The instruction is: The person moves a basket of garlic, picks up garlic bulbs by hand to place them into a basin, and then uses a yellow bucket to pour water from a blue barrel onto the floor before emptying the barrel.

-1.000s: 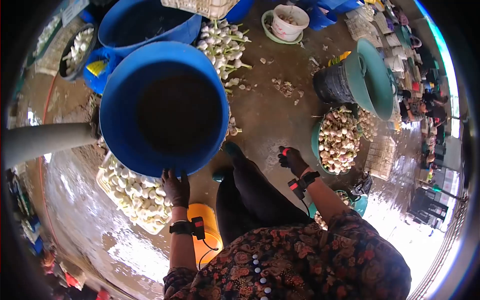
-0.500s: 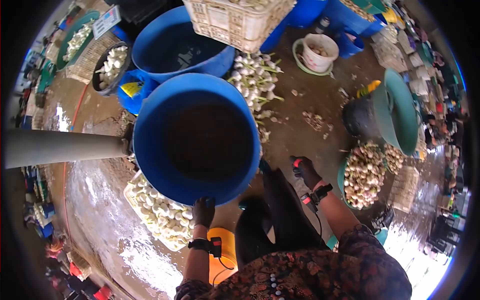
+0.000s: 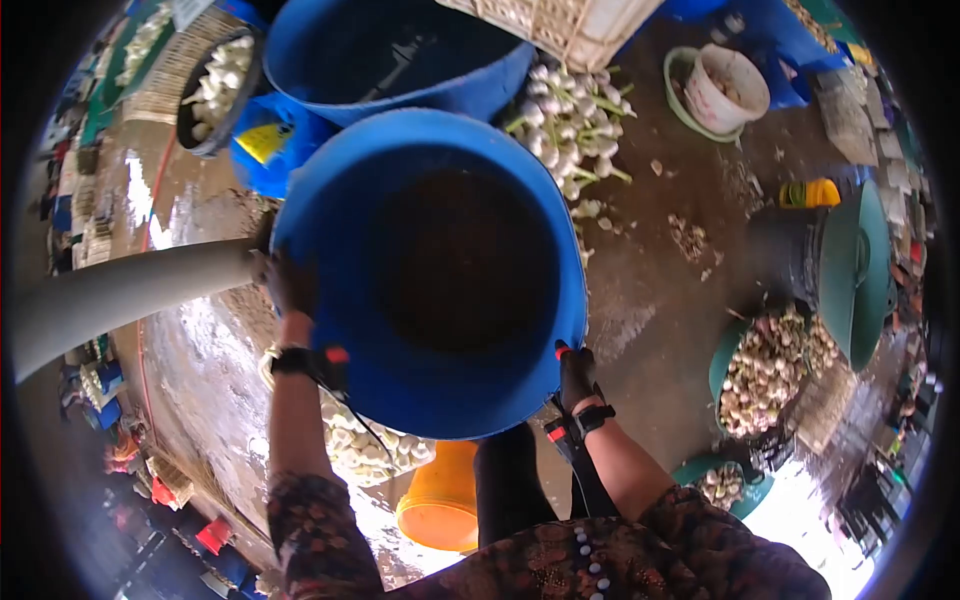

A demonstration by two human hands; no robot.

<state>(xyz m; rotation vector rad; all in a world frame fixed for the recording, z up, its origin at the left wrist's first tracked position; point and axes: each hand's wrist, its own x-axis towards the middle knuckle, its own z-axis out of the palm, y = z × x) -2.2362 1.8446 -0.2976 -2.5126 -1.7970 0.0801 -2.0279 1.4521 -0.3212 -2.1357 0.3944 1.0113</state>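
A large round blue tub stands in front of me, its dark inside facing up. My left hand, dark-gloved, is closed on the tub's left rim, close to the end of a grey pole. My right hand, also gloved, grips the rim on the lower right, with a red patch at the thumb; its other fingers are hidden behind the tub wall. White garlic bulbs in a crate lie below the tub, partly covered by it. An upturned-looking orange bucket stands near my legs.
Another blue tub stands behind, beside loose garlic on the wet floor. A pale plastic crate is at the top. At right are a white bucket, a green basin and a pile of garlic.
My left hand has moved from the tub's near rim to its left rim. My right hand has come from beside my leg onto the right rim. The view has shifted left.
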